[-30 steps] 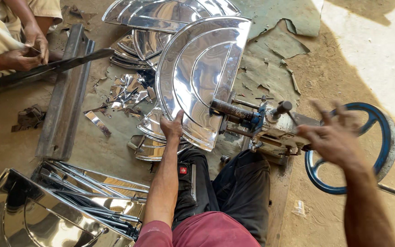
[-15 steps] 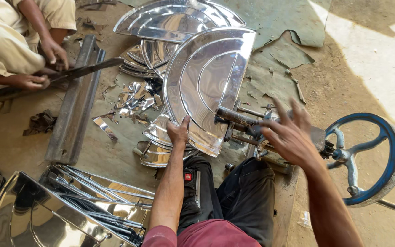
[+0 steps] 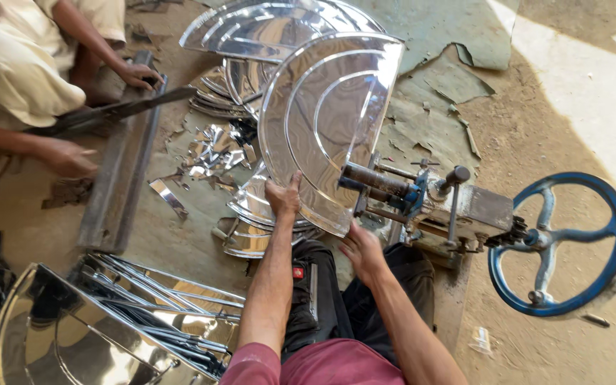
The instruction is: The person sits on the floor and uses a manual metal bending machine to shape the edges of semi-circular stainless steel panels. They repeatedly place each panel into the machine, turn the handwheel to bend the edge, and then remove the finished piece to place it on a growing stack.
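Gripping the shiny half-round steel sheet [image 3: 322, 128] at its lower edge, the left hand [image 3: 283, 198] and right hand [image 3: 362, 251] each clamp the rim while it stands tilted in the rollers of the hand-cranked machine [image 3: 422, 199]. Steady, even pressure from both sides would likely keep the groove true; the blue wheel [image 3: 561, 242] stands untouched

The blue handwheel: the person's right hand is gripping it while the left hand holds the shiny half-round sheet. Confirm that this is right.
Not quite. The head view shows the right hand on the lower edge of the half-round sheet, apart from the blue handwheel, which nobody touches. The left hand does hold the sheet.
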